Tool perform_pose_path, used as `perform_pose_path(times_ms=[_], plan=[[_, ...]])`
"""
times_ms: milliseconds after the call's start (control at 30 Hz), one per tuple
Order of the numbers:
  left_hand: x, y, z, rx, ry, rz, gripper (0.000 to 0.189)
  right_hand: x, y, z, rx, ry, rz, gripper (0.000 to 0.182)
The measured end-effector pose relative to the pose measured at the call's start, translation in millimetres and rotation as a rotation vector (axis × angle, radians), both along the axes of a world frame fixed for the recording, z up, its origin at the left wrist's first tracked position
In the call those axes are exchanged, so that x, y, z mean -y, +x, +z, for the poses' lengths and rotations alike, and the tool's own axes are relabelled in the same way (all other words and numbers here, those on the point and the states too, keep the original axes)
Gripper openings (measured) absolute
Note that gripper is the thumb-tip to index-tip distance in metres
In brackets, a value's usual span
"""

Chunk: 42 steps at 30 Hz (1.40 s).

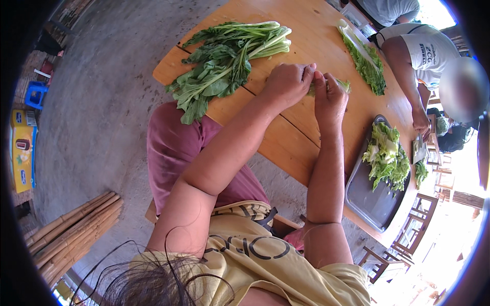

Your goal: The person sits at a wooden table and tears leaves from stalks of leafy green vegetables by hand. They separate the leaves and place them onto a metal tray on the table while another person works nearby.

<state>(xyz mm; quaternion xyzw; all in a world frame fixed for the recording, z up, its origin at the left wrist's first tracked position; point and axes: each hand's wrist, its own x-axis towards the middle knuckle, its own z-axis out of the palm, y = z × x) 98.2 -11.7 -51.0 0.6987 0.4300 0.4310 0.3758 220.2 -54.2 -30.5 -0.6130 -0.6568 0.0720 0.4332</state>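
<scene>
Over the wooden table, my left hand (289, 84) and my right hand (332, 97) meet with thumbs and fingers pinched together. They grip a pale green leaf (345, 85), mostly hidden behind my fingers; bits of it show between the hands and beyond the right one. To the left of my hands lies a bunch of leafy greens (226, 61), its white-green stalks pointing away from me. A long cabbage-like leaf (363, 57) with a broad white rib rests farther right. Torn leaves (386, 153) are heaped in a dark grey tray (367, 202) beyond my right forearm.
Across the wooden table (285, 134), a person (428, 49) holds what looks like a cleaver (418, 151) beside more greens (421, 174). Another person (390, 9) is partly visible behind. Bamboo poles (76, 233), a yellow carton (23, 151) and a blue plastic stool (36, 95) stand at left.
</scene>
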Motion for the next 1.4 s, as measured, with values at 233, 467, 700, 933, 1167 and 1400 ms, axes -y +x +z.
perform_pose_path(times_ms=[233, 467, 700, 933, 1167, 1400], plan=[[9, -1, 15, 0.427, -0.434, -0.254, 0.046, 4, -5, 0, -0.532, -0.059, 0.013, 0.030], [18, 15, 10, 0.948, -0.602, -0.317, 0.037, 7, -16, 7, -0.831, 0.001, 0.076, 0.026], [9, 21, 3, 1.221, -0.821, -0.404, 0.033, -3, -6, 4, -1.235, 0.003, 0.159, 0.027], [-2, 21, 5, 1.134, -0.843, -0.339, 0.036, -1, -7, 2, -1.210, -0.017, 0.087, 0.039], [-3, -6, 10, 1.159, -0.567, -0.116, 0.036, 1, 44, 17, -0.807, 0.018, -0.278, 0.043], [-19, -22, 1, 1.289, -0.567, -0.072, 0.033, 4, 74, 14, -0.414, -0.310, -0.381, 0.029]])
